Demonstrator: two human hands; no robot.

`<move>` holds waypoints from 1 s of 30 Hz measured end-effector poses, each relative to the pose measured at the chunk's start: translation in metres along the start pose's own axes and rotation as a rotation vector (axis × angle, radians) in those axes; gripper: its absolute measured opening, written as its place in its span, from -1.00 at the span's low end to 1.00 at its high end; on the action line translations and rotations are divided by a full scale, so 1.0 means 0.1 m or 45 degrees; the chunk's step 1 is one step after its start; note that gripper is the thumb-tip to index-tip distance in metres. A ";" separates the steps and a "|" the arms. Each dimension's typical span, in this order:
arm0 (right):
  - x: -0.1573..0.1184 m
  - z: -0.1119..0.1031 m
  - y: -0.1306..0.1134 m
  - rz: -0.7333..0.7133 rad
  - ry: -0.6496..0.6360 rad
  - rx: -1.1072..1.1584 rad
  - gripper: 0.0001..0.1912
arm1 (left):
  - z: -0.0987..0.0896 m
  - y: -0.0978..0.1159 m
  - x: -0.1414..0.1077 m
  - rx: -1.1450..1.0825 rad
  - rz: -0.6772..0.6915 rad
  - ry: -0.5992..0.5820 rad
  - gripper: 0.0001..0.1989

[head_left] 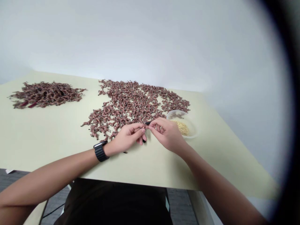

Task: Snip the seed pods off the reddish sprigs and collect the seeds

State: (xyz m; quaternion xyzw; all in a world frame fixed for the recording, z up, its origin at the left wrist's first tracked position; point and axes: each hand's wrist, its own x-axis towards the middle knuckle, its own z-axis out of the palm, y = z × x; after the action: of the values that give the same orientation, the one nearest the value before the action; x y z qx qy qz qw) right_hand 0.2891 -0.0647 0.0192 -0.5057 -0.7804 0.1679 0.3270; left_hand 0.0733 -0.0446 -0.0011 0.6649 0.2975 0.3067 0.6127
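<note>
Black-clothed lap (114, 203) at the near edge of the pale yellow table (150, 168). Small dark sliver (125, 152) on the tabletop, nearest item. Left hand (131, 136), dark watch (100, 151) on wrist, pinches a small brown piece (144, 126) above the table. Right hand (167, 133) has thumb and forefinger closed narrow on its right end; any second part there, can't tell. Just right, partly behind right hand: clear bowl (193, 136) with gold bits (182, 127). Beyond hands, wide spread of brown figures (131, 100); far left, denser brown heap (49, 93). Pale wall (131, 37) farthest.
</note>
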 end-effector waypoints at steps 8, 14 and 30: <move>0.00 0.03 0.01 0.032 -0.005 0.015 -0.85 | -0.02 0.01 -0.03 0.260 0.079 0.037 -0.70; -0.01 0.08 0.03 0.112 0.002 -0.028 -0.83 | -0.02 0.08 -0.05 0.568 0.186 0.078 -0.76; 0.01 0.32 0.04 0.207 0.192 0.046 -0.87 | 0.04 0.03 -0.05 0.740 0.200 0.083 -0.77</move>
State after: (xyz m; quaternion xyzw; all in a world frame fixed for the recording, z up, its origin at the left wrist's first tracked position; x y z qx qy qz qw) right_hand 0.2702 -0.0598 -0.0060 -0.5726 -0.7069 0.1696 0.3791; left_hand 0.0735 -0.0516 0.0011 0.8231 0.3399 0.2766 0.3613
